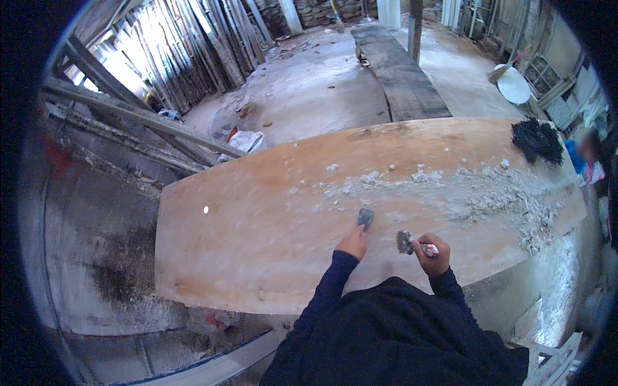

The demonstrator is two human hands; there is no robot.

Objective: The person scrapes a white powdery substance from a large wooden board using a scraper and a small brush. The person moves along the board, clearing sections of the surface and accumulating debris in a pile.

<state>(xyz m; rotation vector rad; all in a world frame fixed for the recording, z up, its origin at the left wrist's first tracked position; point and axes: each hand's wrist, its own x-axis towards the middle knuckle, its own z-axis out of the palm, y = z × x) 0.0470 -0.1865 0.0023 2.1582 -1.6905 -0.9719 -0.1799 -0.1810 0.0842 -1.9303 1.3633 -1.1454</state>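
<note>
A wide wooden board (257, 186) lies in front of me, dusted with pale powder. My left hand (352, 244) grips a flat, grey rectangular piece (365, 218) by its near end; its exact kind is unclear. To the right, my right hand (434, 255) is closed round the whitish, red-marked handle of what looks like a small brush (404, 242). The brush's dark, roundish head points left, over the board. Pale crumbly flakes (515, 206) are strewn over the board's right part, with a thinner band beyond my hands.
A black tangled bundle (537, 140) sits at the board's far right corner. Behind stretches a long dark plank (405, 74). Wooden beams (129, 116) stand at the left. Part of a person (582, 154) shows beyond the right edge, near a round white basin (513, 84).
</note>
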